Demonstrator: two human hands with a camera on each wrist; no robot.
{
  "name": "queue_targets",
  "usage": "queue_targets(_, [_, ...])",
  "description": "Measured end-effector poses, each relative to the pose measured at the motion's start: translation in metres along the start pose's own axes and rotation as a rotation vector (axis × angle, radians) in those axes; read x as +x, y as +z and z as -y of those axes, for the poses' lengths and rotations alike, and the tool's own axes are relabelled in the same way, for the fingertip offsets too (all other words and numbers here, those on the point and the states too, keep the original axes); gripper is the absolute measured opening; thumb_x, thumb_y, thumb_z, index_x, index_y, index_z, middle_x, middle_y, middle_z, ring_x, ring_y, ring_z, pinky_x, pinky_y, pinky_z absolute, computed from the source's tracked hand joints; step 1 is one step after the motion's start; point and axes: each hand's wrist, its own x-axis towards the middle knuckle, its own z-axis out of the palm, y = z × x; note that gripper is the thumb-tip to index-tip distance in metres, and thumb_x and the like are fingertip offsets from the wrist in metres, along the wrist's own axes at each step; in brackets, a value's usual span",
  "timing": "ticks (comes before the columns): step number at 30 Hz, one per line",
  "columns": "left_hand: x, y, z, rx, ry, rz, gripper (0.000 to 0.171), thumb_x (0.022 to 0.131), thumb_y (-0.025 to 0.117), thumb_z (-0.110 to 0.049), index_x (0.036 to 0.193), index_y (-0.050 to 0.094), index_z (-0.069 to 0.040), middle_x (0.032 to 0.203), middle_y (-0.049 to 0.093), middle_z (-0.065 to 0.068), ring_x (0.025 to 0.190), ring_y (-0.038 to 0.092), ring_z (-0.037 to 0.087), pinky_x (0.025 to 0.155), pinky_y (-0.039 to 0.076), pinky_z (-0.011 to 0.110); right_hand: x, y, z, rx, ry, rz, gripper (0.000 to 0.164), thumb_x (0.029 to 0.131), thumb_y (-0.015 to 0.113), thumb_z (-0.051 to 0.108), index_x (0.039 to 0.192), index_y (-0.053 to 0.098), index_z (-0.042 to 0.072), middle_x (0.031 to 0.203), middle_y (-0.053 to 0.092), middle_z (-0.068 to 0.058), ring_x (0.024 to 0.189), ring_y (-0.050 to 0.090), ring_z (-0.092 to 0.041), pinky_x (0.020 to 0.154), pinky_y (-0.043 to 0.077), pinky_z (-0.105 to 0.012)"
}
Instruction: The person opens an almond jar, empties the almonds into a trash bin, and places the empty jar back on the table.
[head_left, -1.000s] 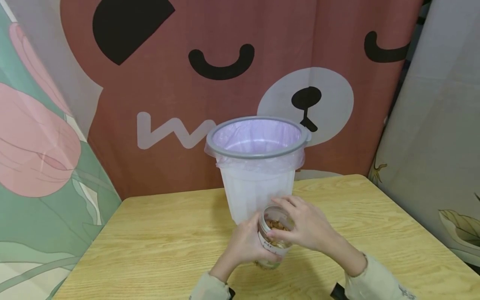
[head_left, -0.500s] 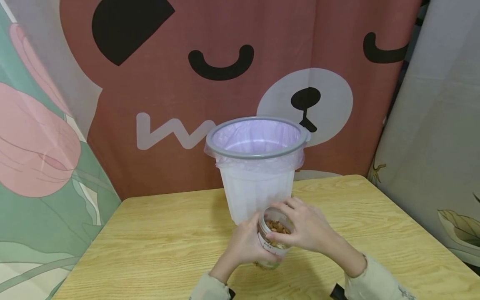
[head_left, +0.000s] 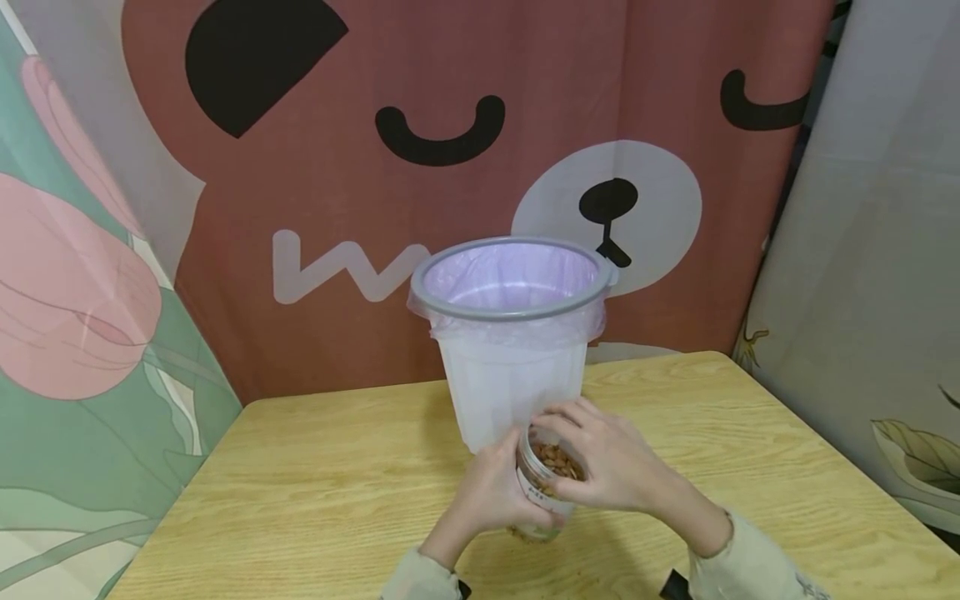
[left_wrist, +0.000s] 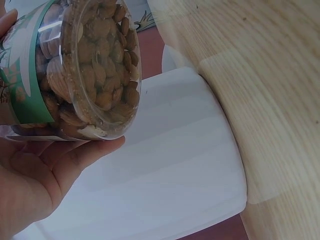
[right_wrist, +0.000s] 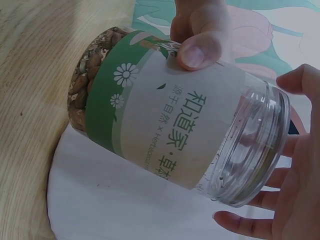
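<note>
A clear plastic jar [head_left: 542,503] with a white and green label is tilted above the table, in front of the bin. Brown almonds [head_left: 557,460] show through its top; whether a clear lid covers it, I cannot tell. My left hand [head_left: 489,490] grips the jar's body from the left, its thumb pressing on the label in the right wrist view. Curved around the jar's top end is my right hand [head_left: 622,462], fingers at the far side of the rim and thumb at the near side. More almonds [left_wrist: 107,70] press against the clear base in the left wrist view.
A white bin [head_left: 513,375] stands on the wooden table [head_left: 330,483], just beyond the jar. A grey ring [head_left: 517,315] clamps a purple liner [head_left: 513,279] in its mouth. Printed cloth curtains [head_left: 315,167] hang behind and at both sides.
My right thumb has shifted slightly lower on the jar's rim, and the almonds lie a little differently. The left hand keeps its grip. The whole view has moved slightly.
</note>
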Motion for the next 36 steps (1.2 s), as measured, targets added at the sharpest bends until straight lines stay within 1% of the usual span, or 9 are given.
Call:
queue_targets(3, [0.0001,0.0006,0.0007,0.004,0.007,0.004,0.081,0.053,0.082,-0.044,0.118,0.045,-0.012,0.1,0.056,-0.007,0.086,0.054,0.004,0.071,0.045,0.019,-0.0008,0.0006,0.0006,-0.013,0.005,-0.013,0.057,0.075,0.061,0.051,0.118,0.056,0.013,0.113,0.052,-0.003,0.098,0.05,-0.016,0.06,0.046,-0.029])
queue_targets(6, [0.0005,0.0006,0.0015,-0.001,0.017,0.009,0.08,0.055,0.081,-0.045,0.117,0.045,-0.011,0.098,0.056,-0.007,0.083,0.054,0.003,0.069,0.045,0.018,-0.0013,-0.0001,0.0015,-0.023,0.031,-0.025,0.062,0.075,0.059,0.057,0.12,0.055,0.014,0.115,0.051,-0.005,0.099,0.051,-0.018,0.062,0.047,-0.031])
queue_targets(12, [0.0008,-0.0001,0.0002,-0.015,0.024,0.014,0.079,0.056,0.081,-0.043,0.118,0.045,-0.01,0.098,0.057,-0.006,0.081,0.054,0.002,0.066,0.045,0.018,-0.0007,-0.0035,0.0035,-0.039,0.09,-0.005,0.064,0.074,0.06,0.057,0.121,0.056,0.014,0.114,0.052,-0.004,0.1,0.051,-0.018,0.063,0.047,-0.032])
queue_targets(18, [0.0005,0.0004,-0.0007,-0.012,0.028,0.012,0.081,0.056,0.081,-0.043,0.12,0.044,-0.01,0.099,0.057,-0.006,0.082,0.054,0.002,0.067,0.045,0.018,-0.0007,-0.0045,0.0043,-0.04,0.111,0.001,0.061,0.074,0.061,0.055,0.119,0.057,0.014,0.108,0.054,0.001,0.092,0.052,-0.014,0.059,0.045,-0.027])
queue_targets(22, [0.0003,0.0001,-0.0018,-0.009,0.025,0.014,0.081,0.055,0.081,-0.043,0.12,0.044,-0.011,0.099,0.057,-0.006,0.082,0.054,0.002,0.068,0.045,0.018,-0.0008,-0.0045,0.0039,-0.043,0.099,-0.007,0.057,0.075,0.062,0.054,0.116,0.059,0.015,0.105,0.055,0.002,0.089,0.054,-0.013,0.055,0.044,-0.024])
queue_targets(25, [0.0004,0.0,-0.0024,-0.01,0.011,0.016,0.082,0.054,0.081,-0.043,0.12,0.044,-0.012,0.099,0.056,-0.007,0.082,0.054,0.002,0.068,0.045,0.018,-0.0007,-0.0045,0.0034,-0.036,0.078,-0.007,0.053,0.075,0.062,0.051,0.115,0.06,0.016,0.105,0.055,0.004,0.09,0.053,-0.012,0.056,0.044,-0.024])
queue_targets(30, [0.0003,-0.0002,-0.0034,-0.002,-0.003,0.012,0.081,0.052,0.082,-0.043,0.118,0.045,-0.014,0.095,0.056,-0.009,0.081,0.053,0.001,0.068,0.045,0.017,-0.0006,-0.0045,0.0023,0.005,0.025,0.009,0.049,0.075,0.063,0.043,0.114,0.059,0.014,0.108,0.053,0.003,0.096,0.05,-0.011,0.065,0.047,-0.029])
queue_targets(33, [0.0004,0.0005,-0.003,0.004,0.004,0.007,0.08,0.052,0.081,-0.043,0.117,0.045,-0.014,0.095,0.056,-0.009,0.081,0.053,0.001,0.068,0.045,0.017,-0.001,-0.0046,0.0017,0.032,-0.001,0.022,0.048,0.075,0.063,0.038,0.116,0.058,0.013,0.11,0.052,0.001,0.099,0.049,-0.012,0.07,0.047,-0.032])
queue_targets(36, [0.0008,0.0015,-0.0025,0.006,0.019,0.002,0.083,0.052,0.081,-0.043,0.12,0.044,-0.013,0.096,0.057,-0.007,0.081,0.054,0.001,0.068,0.045,0.017,-0.0015,-0.0048,0.0011,0.07,-0.016,0.038,0.049,0.072,0.063,0.031,0.117,0.056,0.012,0.114,0.051,-0.002,0.103,0.047,-0.015,0.074,0.046,-0.036])
